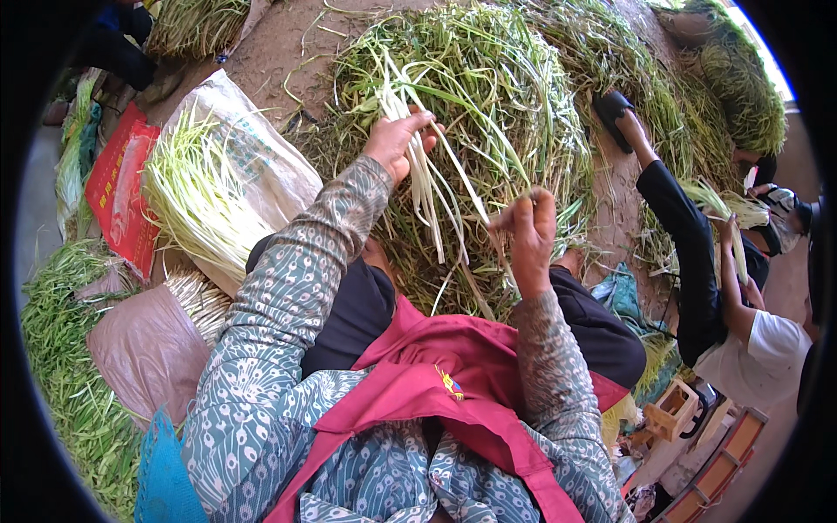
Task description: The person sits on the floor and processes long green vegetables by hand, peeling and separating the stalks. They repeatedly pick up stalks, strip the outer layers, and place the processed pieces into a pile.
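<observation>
My left hand grips a small bunch of pale leafy stalks, their white ends hanging down and thin green leaves pointing away from me. Lower and to the right, my right hand pinches the lower part of one long stalk, which slants from the bunch. Beneath both hands spreads a large heap of green and withered leaves. At my left, a pile of pale yellow-green stalks rests on a white woven sack.
A red printed sack, a brown plastic sheet and green leaves lie at the left. Another person sits at the right holding stalks. A wooden stool stands at the lower right, and more leaf heaps lie upper right.
</observation>
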A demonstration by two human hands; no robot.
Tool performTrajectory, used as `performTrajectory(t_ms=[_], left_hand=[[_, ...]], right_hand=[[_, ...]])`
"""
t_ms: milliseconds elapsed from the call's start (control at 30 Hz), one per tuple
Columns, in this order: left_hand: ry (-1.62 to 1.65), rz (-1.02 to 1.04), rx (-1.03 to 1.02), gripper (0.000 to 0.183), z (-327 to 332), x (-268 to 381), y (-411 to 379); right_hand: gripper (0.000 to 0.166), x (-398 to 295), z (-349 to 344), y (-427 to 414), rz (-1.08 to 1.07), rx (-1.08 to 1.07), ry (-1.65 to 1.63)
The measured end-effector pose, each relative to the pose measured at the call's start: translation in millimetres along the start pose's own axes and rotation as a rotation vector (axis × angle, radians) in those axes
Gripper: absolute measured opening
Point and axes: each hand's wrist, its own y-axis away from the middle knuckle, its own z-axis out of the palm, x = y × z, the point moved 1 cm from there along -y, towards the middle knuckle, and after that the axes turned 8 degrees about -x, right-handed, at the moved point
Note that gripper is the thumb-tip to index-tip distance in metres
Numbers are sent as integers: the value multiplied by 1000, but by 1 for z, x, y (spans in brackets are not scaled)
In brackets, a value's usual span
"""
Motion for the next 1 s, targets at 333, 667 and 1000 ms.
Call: performTrajectory(t_ms=[333, 667, 1000], left_hand=[[7, 182, 56, 10, -2, 38, -1], [-65, 8, -169, 13, 7, 19, 3], [-78, -133, -208, 19, 13, -1, 11]], right_hand=[[24, 117, -95, 121, 888, -679, 1396], [25, 19, -7, -7, 366, -105, 524], [20, 25, 22, -26, 403, -230, -199]])
